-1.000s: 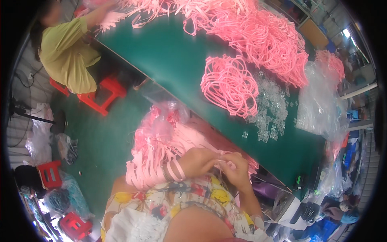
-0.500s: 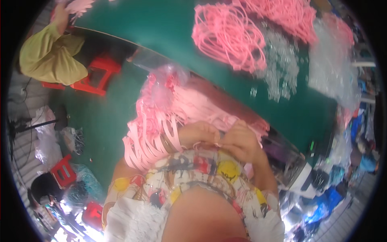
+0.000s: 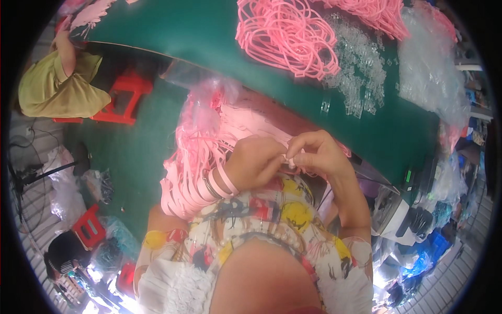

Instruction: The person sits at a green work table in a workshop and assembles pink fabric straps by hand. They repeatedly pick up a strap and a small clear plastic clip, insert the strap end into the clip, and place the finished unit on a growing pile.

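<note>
My left hand and my right hand meet in front of my chest, fingertips pinched together on a thin pink strap. Whether a small clear piece is also between the fingers is hidden. Many flat pink straps hang looped over my left forearm, beside a bracelet on that wrist. More pink straps lie across my lap behind the hands, next to a clear bag with pink pieces in it.
On the green table ahead lie a tangle of pink cords, a heap of clear plastic pieces and a large clear bag. Far left, a person in yellow-green clothes sits by a red stool.
Both hands have risen slightly, away from my body. The right wrist has lifted and its thumb and forefinger now show in a pinch. The view has shifted slightly.
</note>
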Demonstrator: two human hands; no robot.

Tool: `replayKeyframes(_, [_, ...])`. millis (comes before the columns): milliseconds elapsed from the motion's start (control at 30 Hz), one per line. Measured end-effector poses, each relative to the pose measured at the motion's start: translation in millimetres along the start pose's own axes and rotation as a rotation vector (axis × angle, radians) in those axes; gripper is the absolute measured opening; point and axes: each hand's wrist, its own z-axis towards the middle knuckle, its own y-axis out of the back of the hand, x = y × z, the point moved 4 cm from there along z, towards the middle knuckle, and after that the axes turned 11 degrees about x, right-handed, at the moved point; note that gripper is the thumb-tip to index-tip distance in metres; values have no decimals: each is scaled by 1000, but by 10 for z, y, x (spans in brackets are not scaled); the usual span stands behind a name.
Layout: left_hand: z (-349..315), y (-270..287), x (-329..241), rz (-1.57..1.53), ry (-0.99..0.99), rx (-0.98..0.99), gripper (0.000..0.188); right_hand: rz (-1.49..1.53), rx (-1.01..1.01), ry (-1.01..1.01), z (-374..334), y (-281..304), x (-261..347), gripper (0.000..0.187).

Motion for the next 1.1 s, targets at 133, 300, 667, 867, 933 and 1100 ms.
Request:
replayKeyframes(133, [-107, 88, 222, -673, 380, 76, 20, -612, -284, 351, 157, -40, 119, 25])
replayKeyframes(300, [-288, 332, 213, -1578, 109, -117, 32, -1244, -637, 765, 102, -477, 267, 37])
replayKeyframes(667, [-150, 435, 348, -683, -191, -251, 37, -378, 79, 325, 988, -1020, -19, 15])
replayKeyframes(867, [330, -78, 272, -445, -172, 328, 36, -1033, 192, 402, 1220, -1457, 251, 23])
replayKeyframes(933, [367, -55, 157, -226, -101, 421, 37, -1500, 79, 534, 1105, -1509, 371, 20])
replayKeyframes(1100, [222, -578, 175, -140, -367, 400, 29, -1985, -776, 608, 658, -577, 918, 18])
